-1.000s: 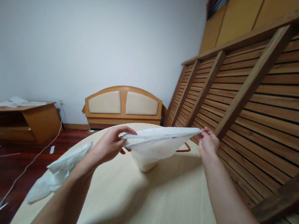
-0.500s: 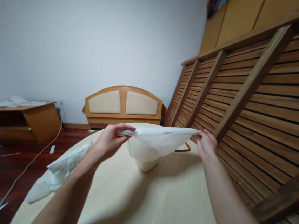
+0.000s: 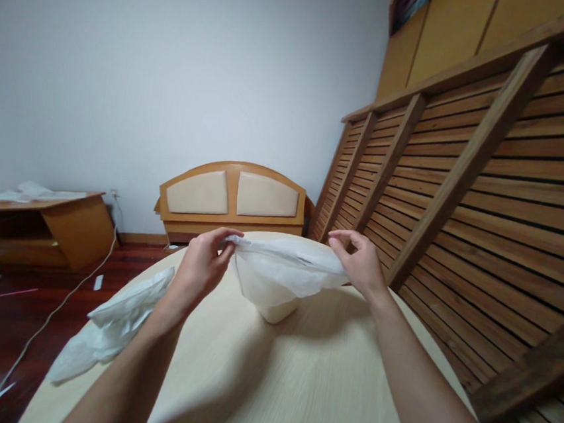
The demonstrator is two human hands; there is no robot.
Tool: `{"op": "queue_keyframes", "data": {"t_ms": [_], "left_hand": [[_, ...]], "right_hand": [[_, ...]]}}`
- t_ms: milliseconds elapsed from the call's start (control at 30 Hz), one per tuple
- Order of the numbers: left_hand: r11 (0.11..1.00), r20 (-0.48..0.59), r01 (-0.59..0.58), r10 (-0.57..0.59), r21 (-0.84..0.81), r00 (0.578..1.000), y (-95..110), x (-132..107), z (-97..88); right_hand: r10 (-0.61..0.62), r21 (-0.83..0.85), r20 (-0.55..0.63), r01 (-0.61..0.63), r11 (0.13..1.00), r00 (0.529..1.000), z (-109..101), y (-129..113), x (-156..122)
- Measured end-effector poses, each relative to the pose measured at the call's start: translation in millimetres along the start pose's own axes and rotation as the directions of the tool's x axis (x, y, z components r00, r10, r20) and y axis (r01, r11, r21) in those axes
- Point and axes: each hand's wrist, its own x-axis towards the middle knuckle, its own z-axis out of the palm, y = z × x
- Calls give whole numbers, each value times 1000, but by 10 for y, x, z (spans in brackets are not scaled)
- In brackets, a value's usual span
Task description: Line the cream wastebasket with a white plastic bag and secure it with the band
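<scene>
A thin white plastic bag (image 3: 280, 274) hangs over the upper part of a cream-coloured container (image 3: 277, 312), whose tapered lower end shows on the table. At the bag's left corner, my left hand (image 3: 202, 263) pinches its edge between thumb and fingers. My right hand (image 3: 361, 262) is at the bag's right end, thumb and index finger stretched out with a small gap between them. Its fingertips are close to the bag's upper edge; whether they touch it is hard to see. The bag's right side sags loosely, and the container's rim is covered.
The round pale wooden table (image 3: 315, 381) bears a crumpled whitish plastic bag (image 3: 111, 328) at its left edge. Beyond stand a headboard (image 3: 234, 193) and a low wooden cabinet (image 3: 81, 229). A slatted wooden frame (image 3: 438, 187) leans along the right. A cable (image 3: 63, 303) crosses the floor.
My right hand has moved left and slightly up, off the bag's stretched right corner. That side of the bag has gone slack. My left hand has shifted slightly left, still gripping.
</scene>
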Motion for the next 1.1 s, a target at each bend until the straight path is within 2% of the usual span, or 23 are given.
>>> {"op": "queue_keyframes", "data": {"t_ms": [67,167,333,400,467,633,767,900,1000,1100], "left_hand": [[1000,-6,9,-9,9,1000,-8,8,-8],[1000,-22,27,-27,13,999,10,15,-24],[999,-50,32,-31,17,998,76,12,-34],[999,-60,30,-29,14,998,103,7,-35],[999,-68,33,-33,5,997,127,-1,-37],[999,-58,-4,2,-38,998,157,-33,-21],[985,-35,-51,46,-164,998,192,-70,23],[961,29,-42,52,-273,998,301,-139,64],[970,126,-78,110,-231,986,395,-205,64],[972,174,-204,223,-118,959,465,-268,43]], "right_hand": [[-75,-45,188,85,995,979,28,-137,-62],[-126,-68,398,165,984,909,53,-248,-129],[-164,-74,509,233,970,845,117,-219,-162],[-177,-88,512,256,963,841,139,-177,-160],[-165,-125,477,252,960,863,144,-145,-154],[-59,-171,358,128,977,932,77,-180,-128],[-1,-39,309,14,999,951,5,-301,-108],[44,123,351,-92,988,936,-33,-449,-115],[94,210,367,-181,961,926,-32,-558,-129],[150,286,342,-254,924,928,-29,-668,-141]]}}
